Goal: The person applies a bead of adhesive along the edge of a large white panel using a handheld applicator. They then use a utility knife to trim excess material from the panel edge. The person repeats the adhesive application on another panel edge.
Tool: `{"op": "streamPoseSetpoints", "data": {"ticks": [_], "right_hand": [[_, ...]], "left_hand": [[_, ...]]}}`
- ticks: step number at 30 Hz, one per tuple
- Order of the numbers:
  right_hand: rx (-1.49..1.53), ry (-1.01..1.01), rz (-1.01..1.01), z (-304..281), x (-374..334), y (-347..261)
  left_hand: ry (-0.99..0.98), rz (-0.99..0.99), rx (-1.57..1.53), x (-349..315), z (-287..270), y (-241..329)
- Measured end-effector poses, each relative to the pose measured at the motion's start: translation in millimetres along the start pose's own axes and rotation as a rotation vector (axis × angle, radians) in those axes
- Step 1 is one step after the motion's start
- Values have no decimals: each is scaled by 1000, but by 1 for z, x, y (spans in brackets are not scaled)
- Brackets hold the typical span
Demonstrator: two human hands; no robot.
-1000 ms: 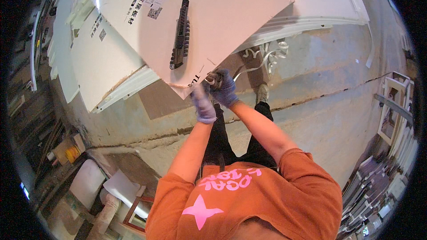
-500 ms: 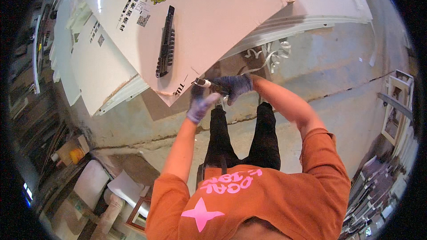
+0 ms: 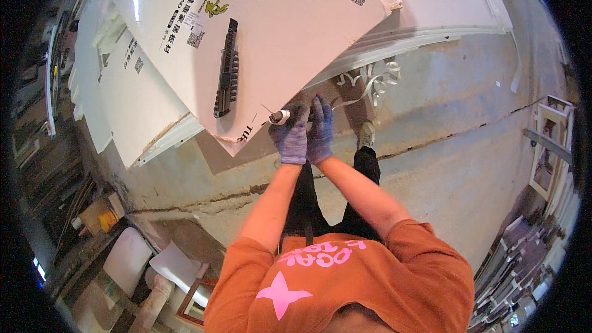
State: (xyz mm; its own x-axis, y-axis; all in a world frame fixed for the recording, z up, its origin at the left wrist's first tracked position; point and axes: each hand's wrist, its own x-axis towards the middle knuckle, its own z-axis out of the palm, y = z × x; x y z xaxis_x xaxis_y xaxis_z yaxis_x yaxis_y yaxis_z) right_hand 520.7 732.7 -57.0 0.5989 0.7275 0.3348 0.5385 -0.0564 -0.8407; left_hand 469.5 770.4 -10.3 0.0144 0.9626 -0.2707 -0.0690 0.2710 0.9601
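Both my hands wear purple-grey gloves with dark palms and meet just beyond the near corner of the upper board. My left hand is closed around a short dark tool with a white band at its end, which points left toward the board. Pressed alongside is my right hand, its fingers pointing away from me and bent around something mostly hidden. A thin white strip runs from near its fingers to loose curls. On the board lies a long black tool with a ridged side.
White boards are stacked under the upper board, their edges jutting out left and right. A cracked concrete floor lies beneath. A white frame stands at right, near stacked strips. A cardboard box sits at lower left.
My right hand has swung from reaching leftward to standing upright beside my left hand. The left hand has moved right and gripped the banded tool. A shoe now shows below the boards.
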Motion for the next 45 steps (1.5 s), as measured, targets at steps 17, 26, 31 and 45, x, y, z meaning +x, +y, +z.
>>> {"op": "streamPoseSetpoints", "data": {"ticks": [17,26,31,45], "right_hand": [[281,-1039,-201,-15,43,45],[596,-1305,49,-38,96,56],[246,-489,178,-39,41,38],[167,-3,396,41,17,47]], "left_hand": [[-419,-107,278,17,-27,-16],[-500,215,660,29,-2,20],[-377,303,646,26,5,17],[82,58,29,26,31,-6]]}}
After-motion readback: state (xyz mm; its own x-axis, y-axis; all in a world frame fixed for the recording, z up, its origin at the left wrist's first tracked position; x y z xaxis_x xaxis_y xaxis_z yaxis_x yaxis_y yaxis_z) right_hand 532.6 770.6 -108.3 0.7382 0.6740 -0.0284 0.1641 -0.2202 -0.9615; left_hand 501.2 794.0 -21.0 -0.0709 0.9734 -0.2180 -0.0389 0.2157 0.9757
